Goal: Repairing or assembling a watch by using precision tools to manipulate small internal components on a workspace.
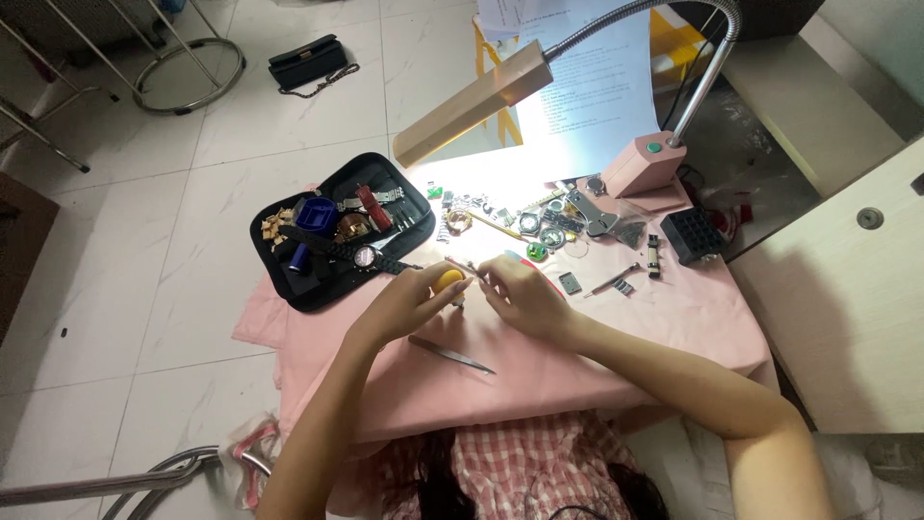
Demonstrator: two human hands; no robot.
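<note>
1. The left hand (409,300) closes its fingers around a small yellow tool (448,281), held just above the pink cloth (539,371) that covers the counter.
2. The right hand (520,294) meets it from the other side, fingertips pinched together on something very small between the two hands. It is too tiny to make out, though a thin metal bit (460,263) sticks up just above the yellow tool.
3. The step in hand looks like fine work on a watch part: one hand steadies the tool, the other guides the small piece against it.
4. A wristwatch (367,256) with a dark strap lies just beside the left hand, half on the black tray (289,289), which holds straps and other bits.
5. Metal tweezers (450,354) lie on the cloth right below the hands, free and within easy reach.
6. Farther off, under the light of the pink desk lamp (643,166), small parts are scattered: rings, round cases, a little green piece, and a black block with holes (693,234).
7. The next move, as I judge it, calls for a steady pinch and a light, straight push or turn, with both hands kept low over the cloth, so that the small piece lands softly if it slips.
8. Any slip sideways could send the piece among the scattered parts, where it would be hard to find.
</note>
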